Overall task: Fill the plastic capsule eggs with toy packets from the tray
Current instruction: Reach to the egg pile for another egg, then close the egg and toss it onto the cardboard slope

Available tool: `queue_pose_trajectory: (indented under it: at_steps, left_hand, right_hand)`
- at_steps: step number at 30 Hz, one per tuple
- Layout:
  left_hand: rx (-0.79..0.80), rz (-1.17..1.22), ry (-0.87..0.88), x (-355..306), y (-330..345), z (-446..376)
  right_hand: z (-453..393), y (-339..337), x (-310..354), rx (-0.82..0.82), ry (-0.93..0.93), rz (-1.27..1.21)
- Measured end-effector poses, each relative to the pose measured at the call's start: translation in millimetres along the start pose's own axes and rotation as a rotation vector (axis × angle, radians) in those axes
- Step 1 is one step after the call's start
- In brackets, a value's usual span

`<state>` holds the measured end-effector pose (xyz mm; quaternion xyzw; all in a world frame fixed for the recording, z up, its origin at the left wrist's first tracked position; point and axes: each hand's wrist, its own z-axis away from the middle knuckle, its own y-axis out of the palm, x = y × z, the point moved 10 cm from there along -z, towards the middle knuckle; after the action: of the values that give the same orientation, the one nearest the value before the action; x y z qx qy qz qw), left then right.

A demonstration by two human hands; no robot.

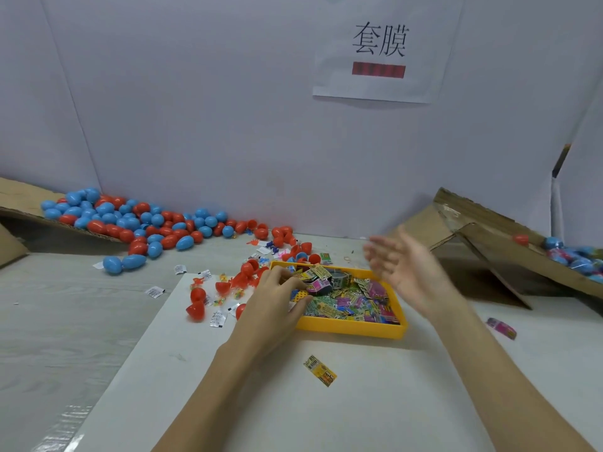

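Observation:
A yellow tray (352, 327) at the table's centre holds several colourful toy packets (355, 301). My left hand (277, 298) rests over the tray's left edge, its fingers curled among the packets near a pink one (318, 285); a firm grip cannot be made out. My right hand (404, 265) hovers open and motion-blurred above the tray's right side, holding nothing. Blue and red capsule eggs (130, 220) lie heaped at the back left. Loose red egg halves (197, 303) lie just left of the tray.
A yellow packet (319, 370) lies in front of the tray and a pink one (502, 327) to the right. Small white sachets (218, 318) are scattered left. A cardboard ramp (509, 256) at right carries eggs (574, 256). A white panel with a paper sign (381, 47) stands behind.

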<state>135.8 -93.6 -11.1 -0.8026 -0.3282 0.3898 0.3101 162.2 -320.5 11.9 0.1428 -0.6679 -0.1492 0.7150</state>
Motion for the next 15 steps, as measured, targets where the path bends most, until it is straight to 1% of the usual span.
queue_pose_trajectory:
  at_steps: [3,5,8,11,13,15]
  left_hand:
    - [-0.006,0.015,-0.018,2.4,-0.4,0.7]
    - [-0.011,0.021,-0.031,1.4,-1.1,2.1]
    - [0.004,0.022,-0.03,-0.1,-1.1,0.8]
    - [0.089,-0.101,-0.005,6.2,-2.2,-24.9]
    - [0.073,-0.137,-0.084,29.1,-17.5,-52.9]
    - [0.019,-0.215,-0.187,64.5,-38.9,-78.9]
  right_hand:
    - [7.2,5.2,-44.8,0.005,-0.017,0.21]
    - [7.4,7.9,-50.3,-0.006,-0.074,0.334]
    - [8.2,11.5,-48.3,-0.006,-0.131,0.42]
    - [10.8,11.0,-46.5,0.0,-0.154,0.455]
    - [11.0,11.9,-47.2,0.002,-0.16,0.465]
    - [9.4,12.5,-47.4,0.003,-0.166,0.488]
